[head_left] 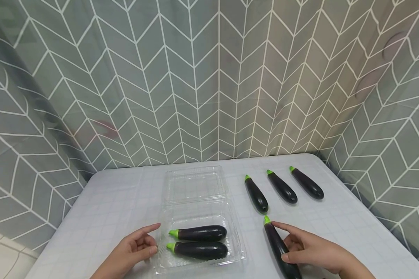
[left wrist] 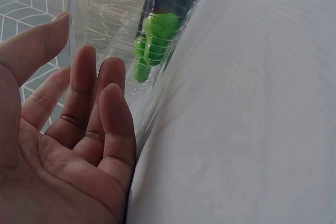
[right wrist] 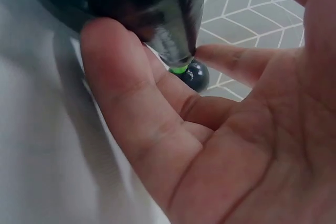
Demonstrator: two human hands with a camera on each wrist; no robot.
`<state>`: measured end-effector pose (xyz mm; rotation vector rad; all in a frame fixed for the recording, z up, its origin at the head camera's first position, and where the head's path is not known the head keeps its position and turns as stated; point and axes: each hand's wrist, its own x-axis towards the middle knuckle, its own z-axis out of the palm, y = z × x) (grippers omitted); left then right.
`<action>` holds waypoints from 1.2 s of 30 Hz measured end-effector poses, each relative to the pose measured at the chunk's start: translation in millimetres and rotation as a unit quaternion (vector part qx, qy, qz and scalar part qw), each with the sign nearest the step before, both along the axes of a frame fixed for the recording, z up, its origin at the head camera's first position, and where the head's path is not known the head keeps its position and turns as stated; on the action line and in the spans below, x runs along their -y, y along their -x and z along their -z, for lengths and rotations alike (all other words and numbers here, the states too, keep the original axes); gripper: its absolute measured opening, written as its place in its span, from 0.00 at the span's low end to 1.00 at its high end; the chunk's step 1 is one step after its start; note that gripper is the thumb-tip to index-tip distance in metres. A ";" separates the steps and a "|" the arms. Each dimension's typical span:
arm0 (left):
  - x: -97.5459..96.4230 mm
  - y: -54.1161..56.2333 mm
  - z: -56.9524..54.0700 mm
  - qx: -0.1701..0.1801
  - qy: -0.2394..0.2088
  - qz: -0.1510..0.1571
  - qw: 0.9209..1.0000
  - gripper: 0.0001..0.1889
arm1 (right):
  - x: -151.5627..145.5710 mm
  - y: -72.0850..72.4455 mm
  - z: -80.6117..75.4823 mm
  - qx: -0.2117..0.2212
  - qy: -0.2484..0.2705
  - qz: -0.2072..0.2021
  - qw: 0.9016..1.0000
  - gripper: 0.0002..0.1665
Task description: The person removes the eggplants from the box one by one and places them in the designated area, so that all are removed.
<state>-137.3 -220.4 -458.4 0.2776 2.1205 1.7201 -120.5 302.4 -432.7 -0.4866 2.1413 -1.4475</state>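
In the head view, a glossy dark eggplant (head_left: 277, 245) with a bright green stem lies at the right front of the table. My right hand (head_left: 314, 248) grips it from the right, thumb on its near part and index finger by the stem end. The right wrist view shows fingers (right wrist: 121, 72) against its dark skin. To the left, a clear plastic clamshell box (head_left: 238, 242) lies with its lid folded back, holding two eggplants (head_left: 204, 233) side by side, stems leftward. My left hand (head_left: 134, 250) is beside the box's left edge, fingers loosely bent, holding nothing.
Three more eggplants, a left one (head_left: 256, 195), a middle one (head_left: 283, 188) and a right one (head_left: 307, 184), lie slanted at the back right. The transparent lid (head_left: 195, 186) extends toward the back of the white-covered table (head_left: 125, 201). Grey patterned curtains (head_left: 209, 85) surround it.
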 end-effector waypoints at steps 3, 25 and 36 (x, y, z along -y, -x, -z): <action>0.0 -0.2 -0.2 0.000 0.002 -0.001 1.000 0.35 | 0.9 1.1 -0.7 0.014 -0.005 0.007 1.000 0.46; 0.5 0.1 0.5 0.005 -0.006 0.001 1.000 0.35 | 3.7 1.1 -2.2 -0.015 -0.036 0.002 0.999 0.39; -0.2 -0.3 -1.0 -0.002 -0.008 0.007 1.000 0.34 | 2.4 -0.9 -3.3 -0.040 -0.047 0.011 0.998 0.38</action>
